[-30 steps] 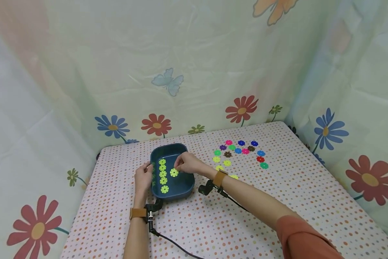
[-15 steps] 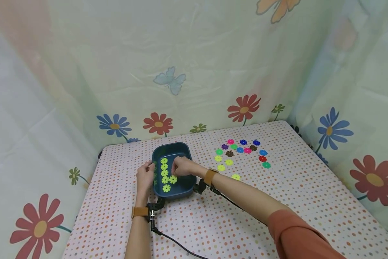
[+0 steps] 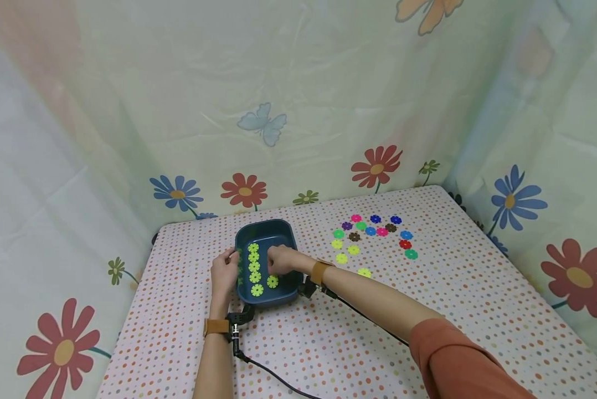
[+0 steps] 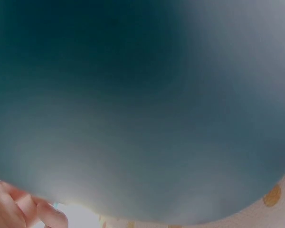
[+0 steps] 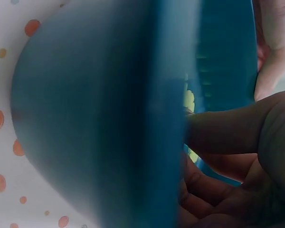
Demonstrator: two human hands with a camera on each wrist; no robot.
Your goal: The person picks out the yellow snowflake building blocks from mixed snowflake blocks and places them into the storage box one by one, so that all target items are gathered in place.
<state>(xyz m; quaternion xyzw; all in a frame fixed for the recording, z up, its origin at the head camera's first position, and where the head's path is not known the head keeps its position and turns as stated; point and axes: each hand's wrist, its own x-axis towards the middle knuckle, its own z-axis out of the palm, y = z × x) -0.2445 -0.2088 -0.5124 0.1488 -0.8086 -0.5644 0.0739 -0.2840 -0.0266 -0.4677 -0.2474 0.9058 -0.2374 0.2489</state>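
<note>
In the head view my left hand point(image 3: 225, 274) grips the left rim of a dark blue rectangular tray point(image 3: 271, 302). Inside the tray my right hand point(image 3: 286, 260) reaches down, fingers curled, at a yellow flower-shaped plastic disc point(image 3: 272, 281) on the tray floor. Its fingertips are partly hidden, but they appear to hold the disc's far edge. Left of it runs a column of several like yellow discs point(image 3: 255, 266). The right wrist view has my right thumb point(image 5: 228, 130) pointing in behind the tray wall point(image 5: 85, 114). Mostly the blurred tray underside point(image 4: 133, 142) fills the left wrist view.
Right of the tray, several more yellow discs point(image 3: 353, 250) lie on the dotted tablecloth point(image 3: 328, 332). Farther back are pink, blue, brown, green, purple and red discs point(image 3: 382, 231). A patterned curtain point(image 3: 298, 111) stands behind the table. Cables trail from both wrist cameras.
My right hand has lowered a yellow disc to the tray floor beside the column, then shifted it slightly right and nearer. The left hand keeps its place on the rim.
</note>
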